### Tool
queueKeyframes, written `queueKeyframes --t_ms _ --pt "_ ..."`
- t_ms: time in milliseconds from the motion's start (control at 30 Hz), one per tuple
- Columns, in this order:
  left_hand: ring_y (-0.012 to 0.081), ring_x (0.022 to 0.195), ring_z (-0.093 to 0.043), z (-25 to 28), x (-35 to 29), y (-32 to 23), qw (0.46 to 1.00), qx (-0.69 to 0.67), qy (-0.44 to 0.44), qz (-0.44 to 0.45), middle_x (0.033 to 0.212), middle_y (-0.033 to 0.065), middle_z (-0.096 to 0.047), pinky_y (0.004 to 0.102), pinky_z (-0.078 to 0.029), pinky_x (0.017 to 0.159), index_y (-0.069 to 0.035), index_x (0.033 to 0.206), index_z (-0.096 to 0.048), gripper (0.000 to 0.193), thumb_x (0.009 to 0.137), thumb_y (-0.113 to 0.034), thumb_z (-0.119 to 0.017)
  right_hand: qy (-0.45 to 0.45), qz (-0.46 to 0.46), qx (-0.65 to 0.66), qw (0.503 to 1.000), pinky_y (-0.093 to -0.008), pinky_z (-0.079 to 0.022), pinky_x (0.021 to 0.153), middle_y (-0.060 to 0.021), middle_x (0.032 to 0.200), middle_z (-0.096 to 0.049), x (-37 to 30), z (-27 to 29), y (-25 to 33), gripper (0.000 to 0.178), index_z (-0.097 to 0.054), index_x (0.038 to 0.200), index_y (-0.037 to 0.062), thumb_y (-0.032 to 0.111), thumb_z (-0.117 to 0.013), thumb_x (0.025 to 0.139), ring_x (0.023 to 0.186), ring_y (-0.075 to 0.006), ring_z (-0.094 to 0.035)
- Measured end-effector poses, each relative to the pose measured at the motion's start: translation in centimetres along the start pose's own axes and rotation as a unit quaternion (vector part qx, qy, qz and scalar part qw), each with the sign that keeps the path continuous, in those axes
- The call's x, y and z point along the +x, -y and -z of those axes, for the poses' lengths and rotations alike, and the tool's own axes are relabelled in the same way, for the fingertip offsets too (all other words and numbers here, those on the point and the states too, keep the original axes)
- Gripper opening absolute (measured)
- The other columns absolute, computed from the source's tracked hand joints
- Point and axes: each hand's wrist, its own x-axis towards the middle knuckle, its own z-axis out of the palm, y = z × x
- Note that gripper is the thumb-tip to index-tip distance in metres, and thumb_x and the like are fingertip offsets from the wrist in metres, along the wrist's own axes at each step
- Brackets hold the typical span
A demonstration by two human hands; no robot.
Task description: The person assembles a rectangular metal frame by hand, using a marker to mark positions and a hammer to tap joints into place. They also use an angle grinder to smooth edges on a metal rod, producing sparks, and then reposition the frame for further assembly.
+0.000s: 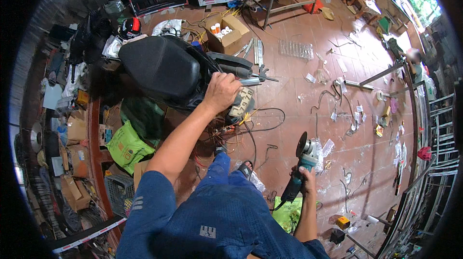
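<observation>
The outstretched left hand [223, 91] grips a motorbike tail [205, 78], while the lower right hand [308, 180] grasps an angle grinder [293, 185].

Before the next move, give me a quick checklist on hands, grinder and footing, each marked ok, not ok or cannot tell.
1. Tool held: ok. The right hand is closed around the angle grinder.
2. Left hand away from the disc: ok. The left hand is at the rear of the motorbike, well apart from the disc.
3. Disc clear of the motorbike: ok. There is open floor between them.
4. Disc stopped: cannot tell from a still picture.
5. Footing: not ok. A loose black cable lies close to the sandal.
6. Gloves: not ok. Both hands are bare.
</observation>
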Motion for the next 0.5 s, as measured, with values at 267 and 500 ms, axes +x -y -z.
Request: queueKeyframes --t_ms 267,500 --pt "0.0235 0.109 -0.064 -3.8 -0.8 5.7 0.997 0.001 0.077 0.028 0.102 0.0012 -0.072 0.0529 -0.035 0.110 -0.013 0.088 -0.070 0.021 0.095 -0.033 -0.069 0.079 0.029 -0.039 0.996 -0.0416 -0.061 0.075 -0.0132 0.094 -0.068 5.6 -8.0 8.2 0.063 -0.056 0.119 0.0008 0.037 -0.083 0.075 0.081 -0.0254 -0.070" --pt "0.0267 0.091 -0.067 -4.3 1.7 8.2 0.990 0.002 0.112 0.086 0.078 0.0064 -0.070 0.0536 -0.040 0.104 -0.014 0.081 -0.072 0.032 0.099 -0.039 -0.064 0.133 0.027 -0.105 0.985 -0.0399 -0.059 0.074 -0.0128 0.092 -0.069 12.3 -13.3 11.8 0.064 -0.059 0.115 -0.0002 0.041 -0.084 0.072 0.079 -0.0260 -0.071"
